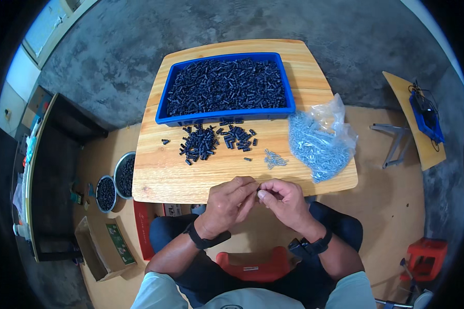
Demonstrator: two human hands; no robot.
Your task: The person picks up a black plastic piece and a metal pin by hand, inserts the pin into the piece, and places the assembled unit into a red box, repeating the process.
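Observation:
My left hand (229, 202) and my right hand (287, 203) meet fingertip to fingertip over the table's near edge. Both are closed in a pinch. A sliver of something dark shows between the fingertips, too small and covered to make out. Just beyond them lies a small scatter of silvery screws (276, 159). Farther off, to the left, are two loose heaps of short black cylindrical parts, a larger heap (199, 143) and a smaller heap (237, 137). Right of the screws sits a clear plastic bag (322, 141) full of similar silvery pieces.
A blue tray (227, 118) filled with black parts stands at the far side of the wooden table (160, 175). On the floor at left are two bowls (106, 193) of black parts and an open cardboard box (95, 257). A red stool (425, 257) stands at lower right.

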